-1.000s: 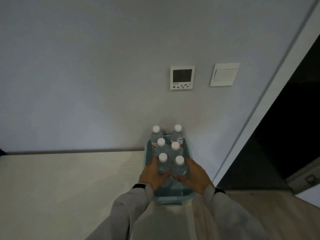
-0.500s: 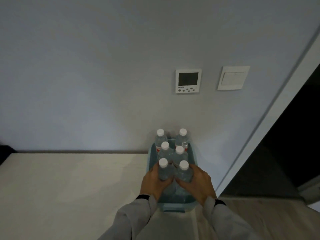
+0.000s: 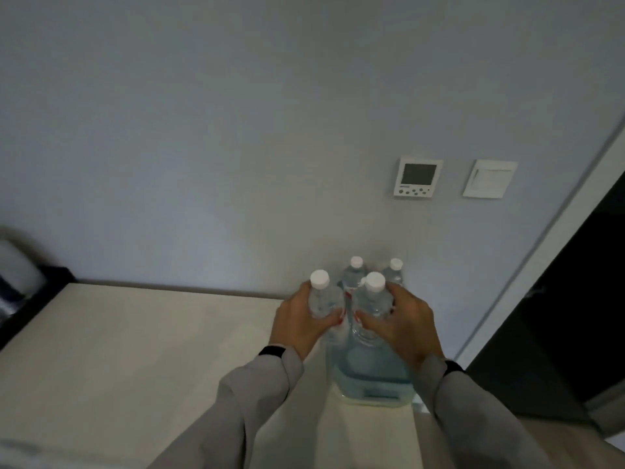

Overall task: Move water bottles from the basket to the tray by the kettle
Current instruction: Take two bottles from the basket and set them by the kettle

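Left hand (image 3: pixel 297 324) and right hand (image 3: pixel 402 324) each wrapped round a bottle, lifting from basket (image 3: pixel 372 384). Two bottles left behind at 12 o'clock; none on tray (image 3: pixel 30 304) at 9 o'clock yet

Looks like a hotel room or flat, dim light. Plain painted wall (image 3: pixel 236 130) carries a thermostat panel (image 3: pixel 417 177) with a light switch (image 3: pixel 490 178) just right of it. Further right of the thermostat, a dark doorway (image 3: pixel 575 299). Below the thermostat, a pale countertop (image 3: pixel 152 350); far left, a dark tray (image 3: pixel 30 299).
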